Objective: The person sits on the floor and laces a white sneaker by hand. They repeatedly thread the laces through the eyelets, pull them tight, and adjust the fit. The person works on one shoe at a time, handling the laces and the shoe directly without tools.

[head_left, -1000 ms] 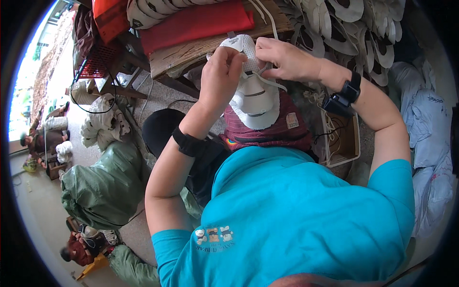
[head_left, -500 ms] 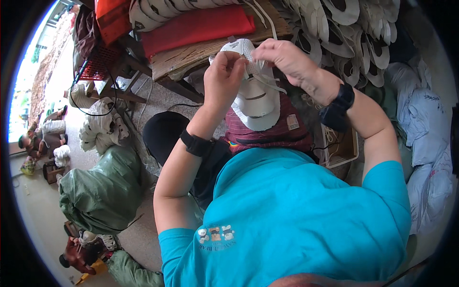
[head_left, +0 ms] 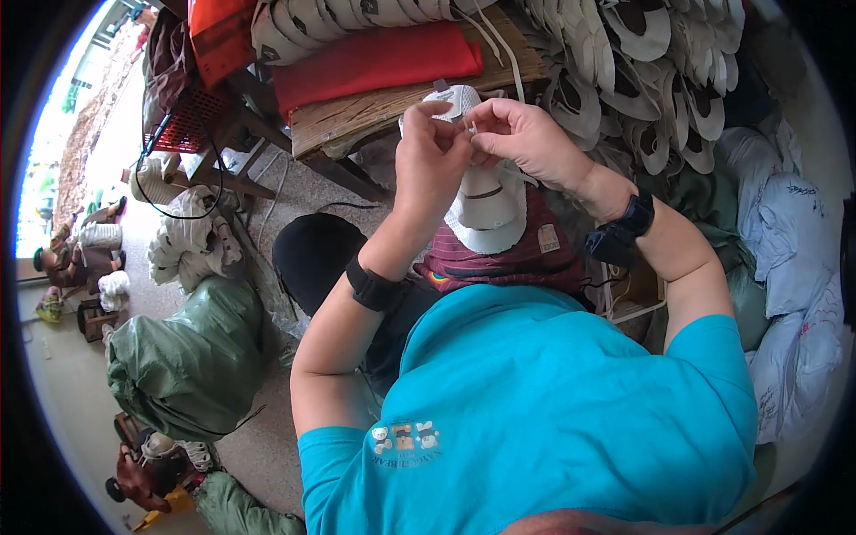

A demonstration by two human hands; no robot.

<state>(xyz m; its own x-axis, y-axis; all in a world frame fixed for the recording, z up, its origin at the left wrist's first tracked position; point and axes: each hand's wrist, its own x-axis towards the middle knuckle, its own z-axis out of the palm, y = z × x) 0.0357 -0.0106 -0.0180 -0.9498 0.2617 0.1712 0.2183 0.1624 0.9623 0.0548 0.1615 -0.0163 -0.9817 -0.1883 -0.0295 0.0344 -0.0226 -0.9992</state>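
A white mesh shoe upper (head_left: 489,217) rests over the maroon striped cloth (head_left: 546,259) on my lap, its far end against the wooden bench. Above it my two hands meet, fingertips almost touching. My right hand (head_left: 522,134) is closed in a pinch on a white shoelace (head_left: 473,130), whose short end shows between the fingers. My left hand (head_left: 430,147) is closed too, thumb and forefinger pressed together at the lace beside the right fingertips. Both hands cover the middle of the upper, so the eyelets are hidden.
A wooden bench (head_left: 357,120) holds a red cloth (head_left: 379,67) and a row of white uppers (head_left: 348,27). More uppers (head_left: 642,80) hang in bunches at far right. White sacks (head_left: 789,250) lie at right, a green sack (head_left: 183,361) at left. Other people sit farther left.
My right hand has come down and left from its raised position to meet the left hand. The left hand stays near the upper. The view has shifted slightly.
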